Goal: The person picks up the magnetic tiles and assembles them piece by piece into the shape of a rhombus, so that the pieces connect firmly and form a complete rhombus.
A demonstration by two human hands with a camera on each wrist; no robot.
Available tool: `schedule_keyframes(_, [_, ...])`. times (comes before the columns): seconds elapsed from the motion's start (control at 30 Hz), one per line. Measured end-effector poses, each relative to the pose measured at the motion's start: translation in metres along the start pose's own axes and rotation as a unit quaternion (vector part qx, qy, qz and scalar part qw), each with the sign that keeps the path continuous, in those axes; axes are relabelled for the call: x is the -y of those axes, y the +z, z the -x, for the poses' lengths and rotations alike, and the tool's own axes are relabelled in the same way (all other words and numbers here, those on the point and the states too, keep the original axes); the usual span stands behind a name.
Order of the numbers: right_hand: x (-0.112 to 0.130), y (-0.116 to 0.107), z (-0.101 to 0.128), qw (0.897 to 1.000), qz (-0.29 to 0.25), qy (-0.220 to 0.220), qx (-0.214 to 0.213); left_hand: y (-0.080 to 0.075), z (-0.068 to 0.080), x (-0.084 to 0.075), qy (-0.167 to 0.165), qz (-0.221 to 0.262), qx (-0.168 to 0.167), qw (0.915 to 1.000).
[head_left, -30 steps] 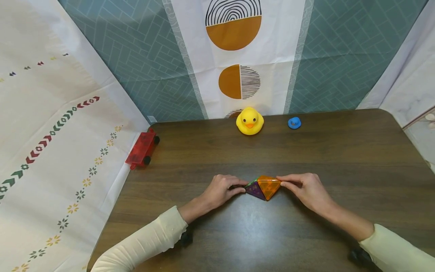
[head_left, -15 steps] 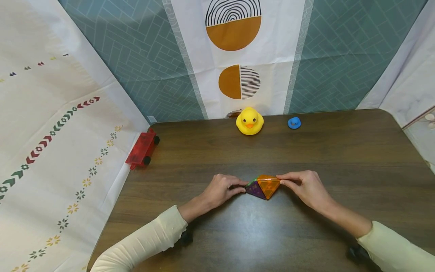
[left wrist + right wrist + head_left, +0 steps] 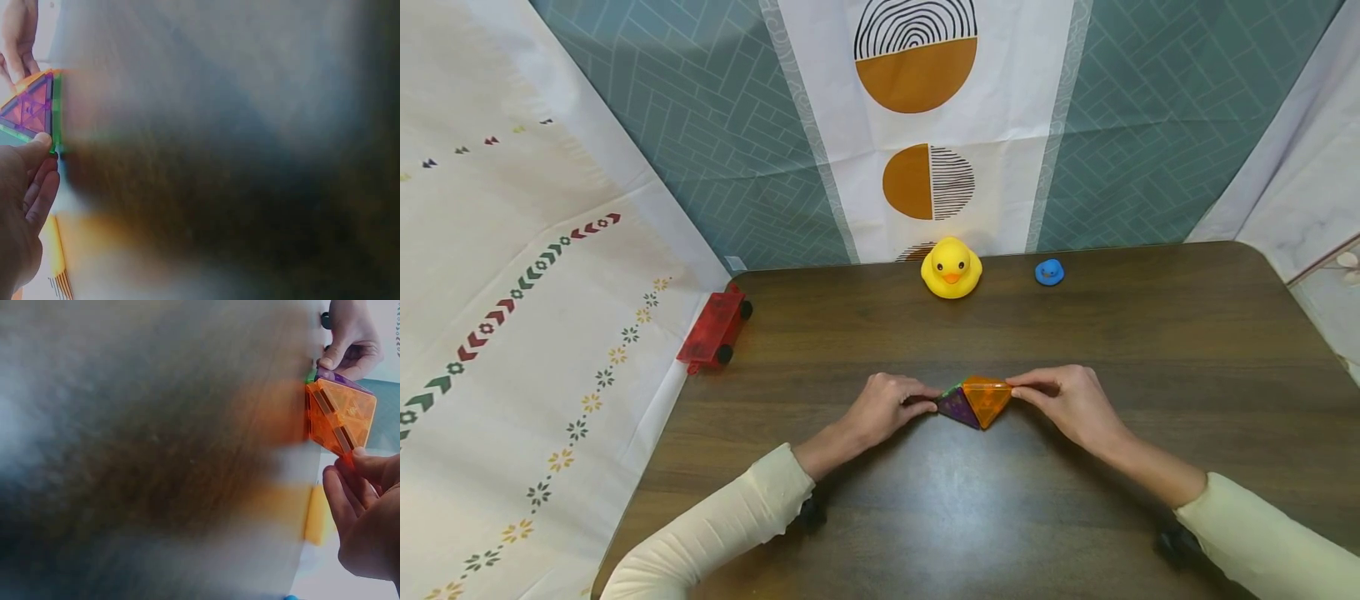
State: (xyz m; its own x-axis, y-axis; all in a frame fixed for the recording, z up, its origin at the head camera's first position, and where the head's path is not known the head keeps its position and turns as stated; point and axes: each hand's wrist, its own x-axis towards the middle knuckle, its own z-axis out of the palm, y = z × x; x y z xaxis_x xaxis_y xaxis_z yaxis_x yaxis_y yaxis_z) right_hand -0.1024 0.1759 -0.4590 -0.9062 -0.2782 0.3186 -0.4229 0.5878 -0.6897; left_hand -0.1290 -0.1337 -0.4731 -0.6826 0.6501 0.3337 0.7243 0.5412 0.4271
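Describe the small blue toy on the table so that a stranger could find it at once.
Look at the dark wooden table and follow its far edge, by the patterned curtain. There sits a yellow rubber duck, and just to its right, apart from it, the small blue toy. It is much smaller than the duck and the only blue thing there.

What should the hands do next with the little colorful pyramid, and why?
Probably lift the tile pyramid a little, straight up off the table. The left hand pinches its left corner and the right hand pinches its right corner, so both sides are already held. The orange, purple and green tiles look joined, so an even, gentle lift should keep them together.
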Motion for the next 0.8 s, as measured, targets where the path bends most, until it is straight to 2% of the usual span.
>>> schedule_keyframes(0.33, [-0.002,0.001,-0.012,1.000,0.004,-0.002,-0.009,-0.002,-0.008,0.009,-0.012,-0.014,0.000,0.9998])
schedule_keyframes(0.6, [-0.001,-0.001,-0.018,1.000,0.007,0.017,0.011,-0.005,-0.010,0.016,-0.015,-0.017,0.016,0.9996])
schedule_keyframes(0.8, [-0.001,-0.007,-0.017,0.999,-0.013,0.041,0.029,-0.009,-0.008,0.020,-0.018,0.013,0.015,0.9996])
